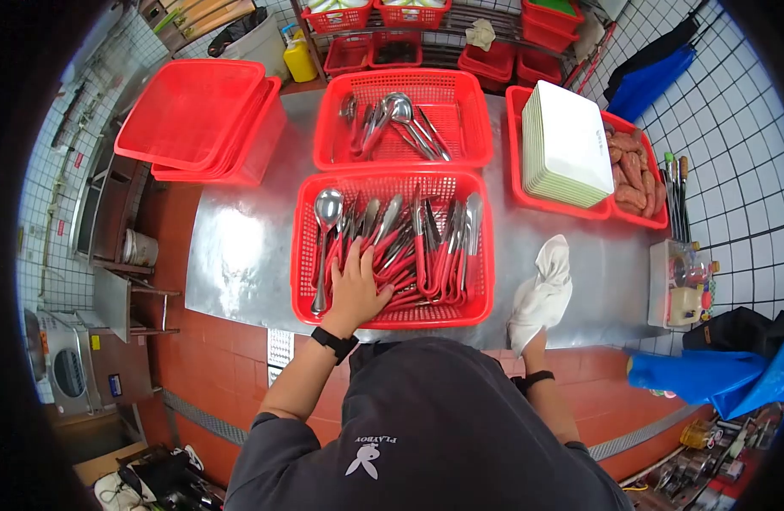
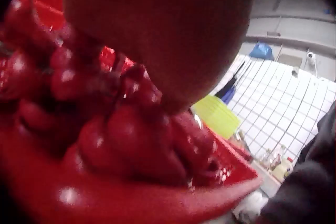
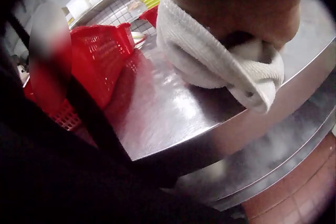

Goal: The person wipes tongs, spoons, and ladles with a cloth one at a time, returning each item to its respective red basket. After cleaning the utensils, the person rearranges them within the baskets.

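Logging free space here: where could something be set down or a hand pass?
The steel table is bare left of the front basket, nearer than the stacked baskets, and between the front basket and the white cloth. Crowded: the front basket, packed with utensils under the left hand.

Head view bright, edges fisheye-curved; tabletop (image 1: 239, 247) glare; left wrist dim, blurred.

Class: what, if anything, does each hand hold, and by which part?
The right hand holds the white cloth by its bunched folds, which hide the fingers. The left hand rests on red handles, fingers extended, visibly holding none.
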A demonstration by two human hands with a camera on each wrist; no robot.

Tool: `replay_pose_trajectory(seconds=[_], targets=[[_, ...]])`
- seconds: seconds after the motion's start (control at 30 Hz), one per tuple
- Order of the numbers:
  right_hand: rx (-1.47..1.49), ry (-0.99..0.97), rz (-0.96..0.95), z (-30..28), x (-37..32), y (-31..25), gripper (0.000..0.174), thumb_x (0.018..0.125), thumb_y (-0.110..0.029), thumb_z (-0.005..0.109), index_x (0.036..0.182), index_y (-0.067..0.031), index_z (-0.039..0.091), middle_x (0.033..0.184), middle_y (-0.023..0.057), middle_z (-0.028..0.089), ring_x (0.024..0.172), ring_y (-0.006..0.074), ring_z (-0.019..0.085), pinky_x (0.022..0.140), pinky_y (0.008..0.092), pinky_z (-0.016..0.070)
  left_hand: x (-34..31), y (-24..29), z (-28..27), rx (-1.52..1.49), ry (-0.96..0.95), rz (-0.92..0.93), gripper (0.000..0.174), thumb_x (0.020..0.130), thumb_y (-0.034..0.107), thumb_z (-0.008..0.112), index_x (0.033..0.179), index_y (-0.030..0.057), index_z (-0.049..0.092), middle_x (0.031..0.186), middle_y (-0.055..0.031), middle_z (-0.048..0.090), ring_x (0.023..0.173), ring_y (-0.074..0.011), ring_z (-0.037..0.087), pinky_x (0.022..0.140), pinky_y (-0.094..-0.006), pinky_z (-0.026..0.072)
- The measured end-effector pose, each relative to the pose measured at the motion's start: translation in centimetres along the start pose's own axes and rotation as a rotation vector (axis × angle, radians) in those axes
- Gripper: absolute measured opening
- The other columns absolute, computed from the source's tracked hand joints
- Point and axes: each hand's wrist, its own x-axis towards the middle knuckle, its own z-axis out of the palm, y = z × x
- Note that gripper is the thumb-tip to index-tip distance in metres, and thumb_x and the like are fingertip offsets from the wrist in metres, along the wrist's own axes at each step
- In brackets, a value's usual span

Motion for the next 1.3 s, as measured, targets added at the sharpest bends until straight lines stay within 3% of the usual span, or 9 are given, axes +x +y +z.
replay_pose_trajectory(seconds=[0.23, 0.43, 0.5, 0.6, 0.73, 0.83, 0.9, 1.23, 1.3], targets=[[-0.071, 0.074, -0.175, -0.2, 0.6, -0.1, 0.053, 0.092, -0.045, 0.048, 0.133, -0.0118, 0.055, 0.130, 0.0133, 0.060, 0.122, 0.0294, 0.055, 0.103, 0.0408, 0.0416, 0.1, -0.1, 1.2, -0.007, 0.039, -0.042, 0.082, 0.072, 0.036, 0.074, 0.136, 0.0006, 0.038, 0.150, -0.0218, 0.030, 0.135, -0.0364, 0.036, 0.105, -0.0659, 0.0270], [-0.181, -0.112, -0.092, -0.8, 1.2, -0.2, 0.047, 0.094, -0.039, 0.044, 0.129, -0.0100, 0.056, 0.121, 0.0180, 0.063, 0.114, 0.0317, 0.059, 0.097, 0.0401, 0.0454, 0.0, -0.2, 1.6, 0.003, 0.058, -0.045, 0.084, 0.071, 0.036, 0.074, 0.137, 0.0004, 0.036, 0.149, -0.0222, 0.030, 0.133, -0.0370, 0.038, 0.104, -0.0664, 0.0273], [-0.319, -0.143, -0.281, -0.5, 2.0, 0.4, 0.048, 0.092, -0.023, 0.042, 0.133, 0.0019, 0.046, 0.126, 0.0260, 0.056, 0.118, 0.0369, 0.056, 0.100, 0.0388, 0.0434, 0.0, -0.3, 1.8, 0.006, 0.068, -0.038, 0.084, 0.071, 0.036, 0.075, 0.137, 0.0004, 0.036, 0.149, -0.0223, 0.030, 0.132, -0.0371, 0.040, 0.104, -0.0658, 0.0275], [-0.323, -0.032, -0.453, 0.6, 2.4, 2.1, 0.046, 0.091, -0.019, 0.042, 0.131, 0.0036, 0.046, 0.124, 0.0274, 0.057, 0.115, 0.0379, 0.057, 0.099, 0.0391, 0.0436, 0.0, -0.1, 1.5, 0.006, 0.057, -0.044, 0.084, 0.071, 0.035, 0.075, 0.137, 0.0005, 0.036, 0.148, -0.0222, 0.030, 0.131, -0.0372, 0.041, 0.104, -0.0654, 0.0279], [-0.267, -0.084, -0.384, 0.0, 2.4, 1.2, 0.043, 0.091, -0.019, 0.042, 0.127, 0.0036, 0.048, 0.122, 0.0277, 0.057, 0.114, 0.0375, 0.057, 0.098, 0.0392, 0.0434, 0.0, -0.3, 1.8, 0.017, 0.054, -0.039, 0.084, 0.071, 0.035, 0.075, 0.137, 0.0006, 0.035, 0.148, -0.0220, 0.030, 0.131, -0.0371, 0.040, 0.104, -0.0655, 0.0278], [-0.302, -0.020, -0.462, -0.1, 2.2, 0.9, 0.039, 0.091, -0.018, 0.042, 0.122, 0.0037, 0.051, 0.117, 0.0280, 0.058, 0.109, 0.0386, 0.058, 0.095, 0.0406, 0.0446, 0.0, -0.2, 1.7, 0.023, 0.055, -0.037, 0.084, 0.072, 0.035, 0.074, 0.137, 0.0010, 0.035, 0.148, -0.0218, 0.031, 0.132, -0.0369, 0.039, 0.104, -0.0655, 0.0276], [-0.227, 0.017, -0.360, 1.5, 2.7, 2.3, 0.043, 0.093, -0.027, 0.043, 0.128, -0.0054, 0.055, 0.123, 0.0199, 0.061, 0.117, 0.0330, 0.056, 0.100, 0.0403, 0.0421, 0.0, -0.2, 1.7, 0.020, 0.047, -0.041, 0.083, 0.072, 0.036, 0.074, 0.138, 0.0014, 0.035, 0.147, -0.0217, 0.031, 0.133, -0.0369, 0.038, 0.104, -0.0652, 0.0275], [-0.108, -0.078, -0.166, -0.4, 1.5, 0.3, 0.039, 0.091, -0.027, 0.048, 0.120, -0.0048, 0.059, 0.120, 0.0201, 0.062, 0.113, 0.0341, 0.058, 0.099, 0.0412, 0.0428, 0.3, 0.1, 1.3, 0.037, 0.013, -0.049, 0.081, 0.075, 0.039, 0.071, 0.136, -0.0014, 0.037, 0.145, -0.0238, 0.033, 0.135, -0.0375, 0.034, 0.106, -0.0607, 0.0266], [-0.086, -0.035, -0.394, -0.5, 1.4, 0.8, 0.041, 0.094, -0.025, 0.038, 0.123, 0.0013, 0.052, 0.116, 0.0284, 0.060, 0.107, 0.0415, 0.059, 0.093, 0.0435, 0.0452, 0.2, 0.1, 1.3, 0.050, 0.005, -0.054, 0.081, 0.076, 0.039, 0.071, 0.137, -0.0014, 0.036, 0.145, -0.0243, 0.032, 0.136, -0.0380, 0.034, 0.107, -0.0603, 0.0263]])
